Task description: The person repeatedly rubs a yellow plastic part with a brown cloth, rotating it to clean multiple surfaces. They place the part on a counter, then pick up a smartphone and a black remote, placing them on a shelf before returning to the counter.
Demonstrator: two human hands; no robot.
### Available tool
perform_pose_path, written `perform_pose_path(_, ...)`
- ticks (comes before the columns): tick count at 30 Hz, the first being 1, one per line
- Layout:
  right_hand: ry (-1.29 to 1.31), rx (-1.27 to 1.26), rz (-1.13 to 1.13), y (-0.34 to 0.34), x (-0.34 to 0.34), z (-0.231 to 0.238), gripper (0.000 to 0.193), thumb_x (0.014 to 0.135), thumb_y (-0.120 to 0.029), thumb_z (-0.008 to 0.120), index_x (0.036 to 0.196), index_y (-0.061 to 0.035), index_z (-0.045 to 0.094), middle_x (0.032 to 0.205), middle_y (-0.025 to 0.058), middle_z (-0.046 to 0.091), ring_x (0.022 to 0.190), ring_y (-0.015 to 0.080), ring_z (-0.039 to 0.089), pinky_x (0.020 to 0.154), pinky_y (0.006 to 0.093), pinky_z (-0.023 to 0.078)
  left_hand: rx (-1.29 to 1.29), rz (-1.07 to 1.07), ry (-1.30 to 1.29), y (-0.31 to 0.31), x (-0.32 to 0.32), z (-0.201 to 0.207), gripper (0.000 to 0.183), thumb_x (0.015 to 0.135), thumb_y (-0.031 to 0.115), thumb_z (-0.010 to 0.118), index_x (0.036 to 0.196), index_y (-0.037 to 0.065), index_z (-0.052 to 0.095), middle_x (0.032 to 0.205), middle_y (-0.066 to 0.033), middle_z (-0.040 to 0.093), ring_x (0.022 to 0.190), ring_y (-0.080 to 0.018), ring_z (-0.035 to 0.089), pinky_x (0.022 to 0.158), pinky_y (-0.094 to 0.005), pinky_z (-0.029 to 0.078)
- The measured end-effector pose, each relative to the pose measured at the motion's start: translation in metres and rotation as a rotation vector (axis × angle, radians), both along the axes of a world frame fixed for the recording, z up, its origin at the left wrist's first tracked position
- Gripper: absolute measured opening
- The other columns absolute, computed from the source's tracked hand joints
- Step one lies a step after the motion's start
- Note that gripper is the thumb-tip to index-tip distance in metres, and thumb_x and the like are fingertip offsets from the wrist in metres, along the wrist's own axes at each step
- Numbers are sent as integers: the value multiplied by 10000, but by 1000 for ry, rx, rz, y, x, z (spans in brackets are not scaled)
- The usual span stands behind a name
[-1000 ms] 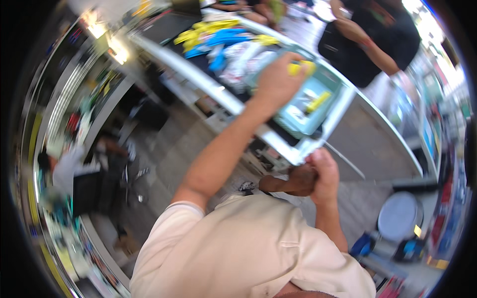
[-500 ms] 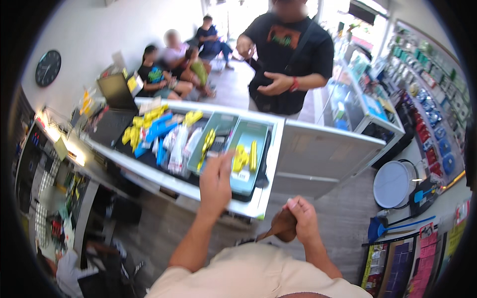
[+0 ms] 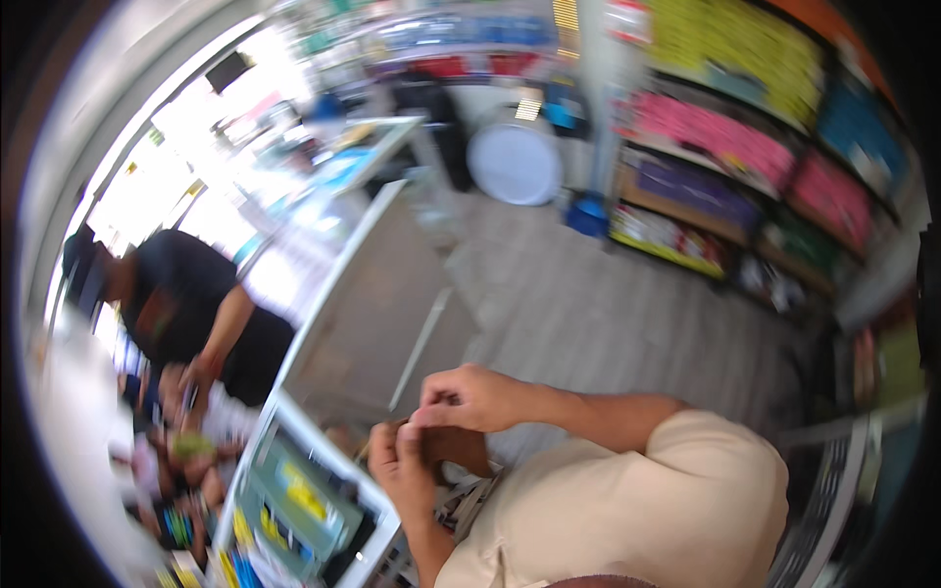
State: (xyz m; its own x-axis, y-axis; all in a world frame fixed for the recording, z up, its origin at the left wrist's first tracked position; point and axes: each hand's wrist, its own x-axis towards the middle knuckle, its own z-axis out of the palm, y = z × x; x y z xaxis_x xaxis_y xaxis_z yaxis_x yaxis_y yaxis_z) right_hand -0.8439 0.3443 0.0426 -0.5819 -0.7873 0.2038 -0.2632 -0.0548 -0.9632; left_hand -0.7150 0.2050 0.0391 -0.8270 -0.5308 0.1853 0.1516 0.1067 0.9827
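My left hand (image 3: 404,472) and my right hand (image 3: 480,398) meet in front of my body, fingertips almost touching. A soft brown pouch-like thing (image 3: 461,449) hangs between them, below the right hand. Bent fingers of my right hand pinch its upper edge. The left hand is closed at its near side, fingers curled up; part of its grip is blurred. Whether anything small is between the fingertips, I cannot make out. Left of my hands, a green tray (image 3: 350,516) with yellow pieces (image 3: 302,490) stands on the white counter (image 3: 382,537).
A grey counter panel (image 3: 368,294) rises ahead. Left, beyond the counter, stands a person in a dark shirt (image 3: 191,294), with seated people (image 3: 186,456) nearby. A round white lid-like disc (image 3: 515,165), a blue dustpan (image 3: 586,214) and a colourful shelf rack (image 3: 706,186) line the far right.
My view has swung right, so the counter now sits at the lower left. The left hand has left the tray and come to the right hand at the brown pouch-like thing.
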Motion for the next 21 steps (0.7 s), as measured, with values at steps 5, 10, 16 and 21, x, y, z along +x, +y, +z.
perform_pose_path(5, -111, 45, -152, 123, -44, -26, 467, 969, -465, 720, 913, -3, 675, 792, 83, 687, 728, 162, 594, 670, 342, 485, -77, -313, -21, 72, -96, -19, 360, 1043, 285, 648, 786, 61, 534, 787, 60, 486, 740, -62, 388, 686, -242, 349)
perform_pose_path(10, -115, -15, -396, 236, -97, -52, 441, 974, -444, 715, 923, -8, 673, 788, 90, 686, 719, 169, 587, 667, 354, 477, -127, -524, -90, 176, -202, -37, 370, 1051, 279, 625, 778, 54, 518, 761, 35, 487, 743, -76, 406, 704, -249, 355)
perform_pose_path(16, -96, 150, -571, 374, -176, -51, 418, 970, -432, 714, 936, -17, 674, 774, 93, 681, 685, 182, 595, 644, 359, 479, -79, -692, -8, 303, -339, -39, 257, 1029, 236, 641, 1175, 25, 621, 1107, -75, 644, 1059, -164, 593, 944, -307, 453)
perform_pose_path(21, -296, 89, -879, 460, -215, -69, 391, 978, -404, 722, 943, -17, 682, 796, 49, 669, 730, 116, 579, 672, 311, 482, -151, -1016, 63, 432, -510, -73, 426, 1004, 252, 678, 1354, 24, 599, 1331, -129, 657, 1282, -245, 590, 1122, -406, 416)
